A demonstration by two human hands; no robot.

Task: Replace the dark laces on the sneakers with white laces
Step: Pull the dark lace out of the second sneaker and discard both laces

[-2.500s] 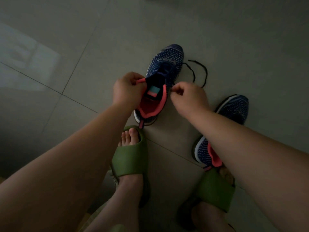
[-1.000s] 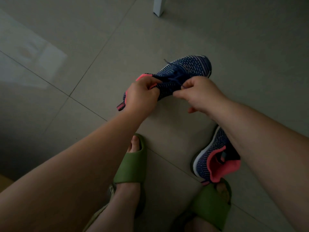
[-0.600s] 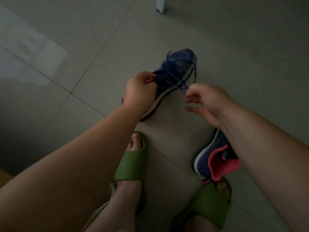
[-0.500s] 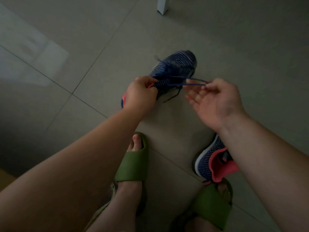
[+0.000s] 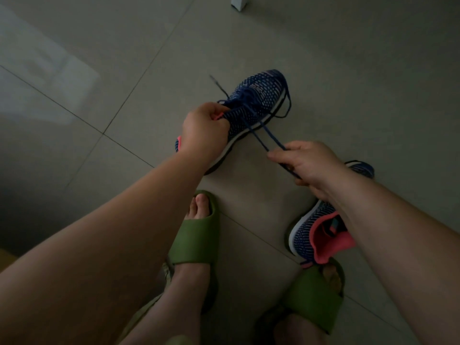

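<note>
Head: left hand (image 5: pixel 202 130) grips sneaker (image 5: pixel 251 105) heel; right hand (image 5: pixel 307 165) fingers pinch dark lace (image 5: pixel 261 136).

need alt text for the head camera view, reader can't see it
A left hand grips a blue knit sneaker at its pink collar while the right hand pulls its dark lace taut. A second sneaker sits on grey floor tiles beside green slides.

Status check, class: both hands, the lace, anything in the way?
Left hand grips sneaker. Right hand pulls dark lace. Nothing obstructing.
</note>
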